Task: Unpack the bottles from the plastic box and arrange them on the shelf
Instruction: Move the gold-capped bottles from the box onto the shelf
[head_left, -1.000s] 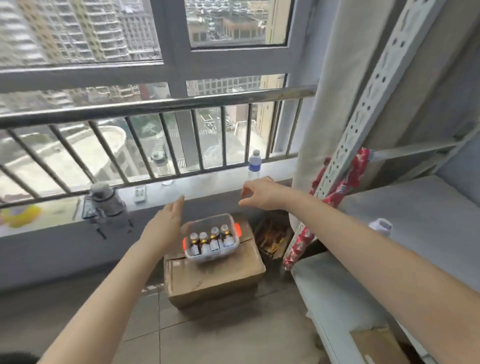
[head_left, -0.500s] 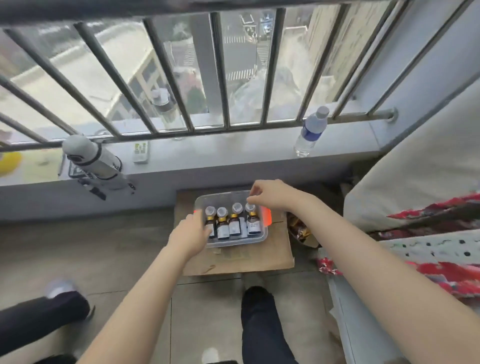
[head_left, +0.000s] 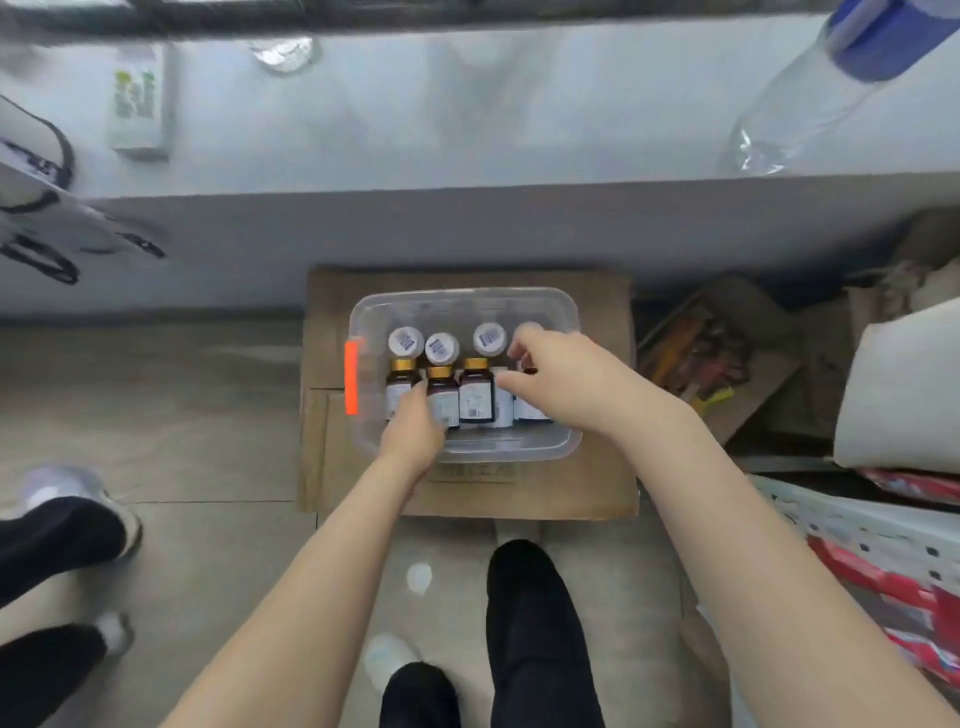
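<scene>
The clear box (head_left: 467, 306) sits on a carton (head_left: 597, 488) on the floor, just below a grey ledge (head_left: 467, 130). An orange latch (head_left: 353, 382) shows on the box's left end. Four brown bottles (head_left: 475, 395) with gold collars and white caps stand inside it in a row, touching each other. The hands are apart, and both reach into the box. The left hand (head_left: 415, 431) has its fingers down among the two left bottles, but I cannot tell whether they grip one. The right hand (head_left: 566, 384) curls over the fourth bottle (head_left: 530, 410), with fingers on its cap and thumb at its side. A water bottle (head_left: 810, 104) stands on the ledge, well to the right.
</scene>
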